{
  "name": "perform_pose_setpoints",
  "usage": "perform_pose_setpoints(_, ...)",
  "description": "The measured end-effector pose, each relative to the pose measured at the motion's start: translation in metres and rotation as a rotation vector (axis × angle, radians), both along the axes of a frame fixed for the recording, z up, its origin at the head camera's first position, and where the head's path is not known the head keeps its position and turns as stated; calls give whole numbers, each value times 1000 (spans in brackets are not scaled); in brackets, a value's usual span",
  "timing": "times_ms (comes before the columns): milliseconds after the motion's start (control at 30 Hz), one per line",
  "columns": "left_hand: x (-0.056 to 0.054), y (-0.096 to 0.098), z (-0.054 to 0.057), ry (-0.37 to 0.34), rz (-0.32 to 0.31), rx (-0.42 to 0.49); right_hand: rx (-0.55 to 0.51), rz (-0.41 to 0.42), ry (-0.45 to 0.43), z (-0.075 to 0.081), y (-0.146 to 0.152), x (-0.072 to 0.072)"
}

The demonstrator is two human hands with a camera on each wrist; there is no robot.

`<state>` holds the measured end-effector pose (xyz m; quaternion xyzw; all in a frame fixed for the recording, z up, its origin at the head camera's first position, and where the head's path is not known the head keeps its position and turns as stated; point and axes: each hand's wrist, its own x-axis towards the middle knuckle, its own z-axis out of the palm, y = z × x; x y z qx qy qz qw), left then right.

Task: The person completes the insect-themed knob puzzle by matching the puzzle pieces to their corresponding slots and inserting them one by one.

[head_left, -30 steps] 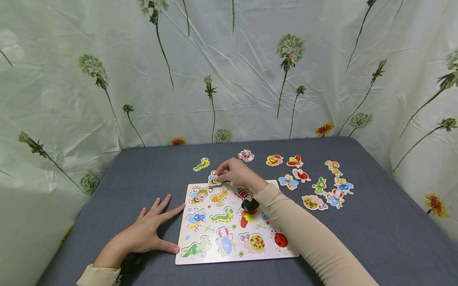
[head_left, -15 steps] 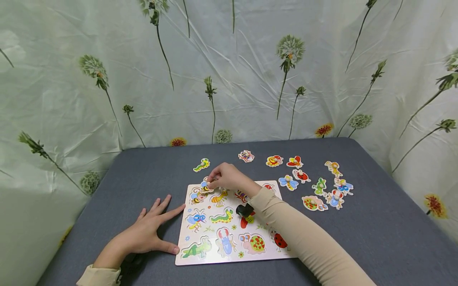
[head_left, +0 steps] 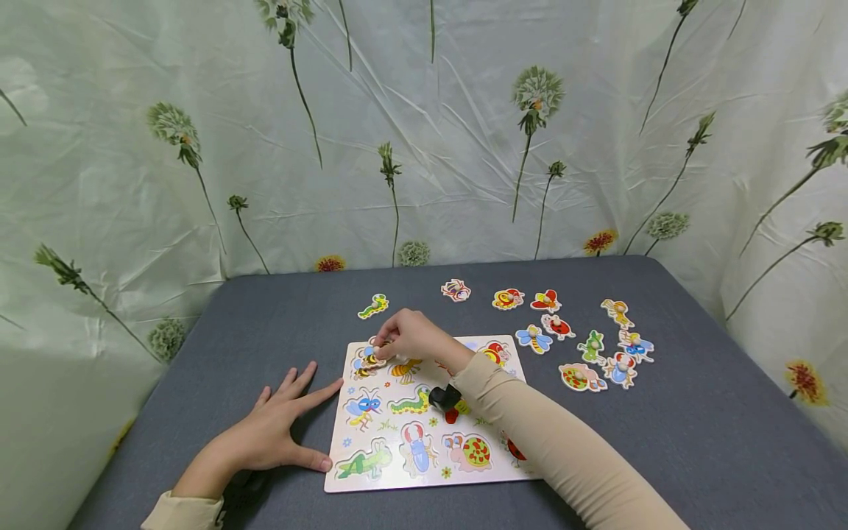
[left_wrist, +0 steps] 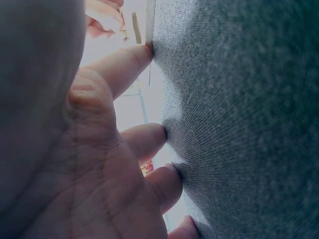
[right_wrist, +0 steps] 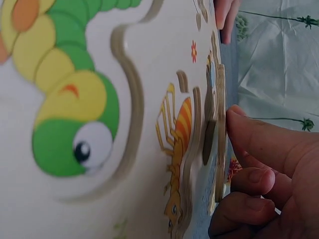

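The bee piece point(head_left: 371, 359) was pinched in the narrow grip of the right hand point(head_left: 416, 340) and was held over the far left corner of the puzzle board point(head_left: 425, 481); whether the board was touched by it could not be told. The left hand point(head_left: 281, 425) was spread wide on the table point(head_left: 278, 316), its thumb and index fingertip set against the board's left edge. The caterpillar piece point(head_left: 374, 305) and spider piece point(head_left: 456, 290) were laid near the table's far edge; the ladybird piece point(head_left: 557, 326) and snail piece point(head_left: 583, 377) were laid toward its right edge.
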<state>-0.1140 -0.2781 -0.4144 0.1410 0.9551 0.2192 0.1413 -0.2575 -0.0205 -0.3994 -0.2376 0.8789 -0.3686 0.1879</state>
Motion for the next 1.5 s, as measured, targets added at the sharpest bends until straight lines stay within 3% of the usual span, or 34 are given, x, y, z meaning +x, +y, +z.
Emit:
perform_pose_setpoints(533, 0, 0, 0, -7, 1, 0, 29, 15, -6, -1, -10, 9)
perform_pose_setpoints(1500, -1, 1, 2, -23, 5, -1, 46, 43, 24, -1, -13, 11)
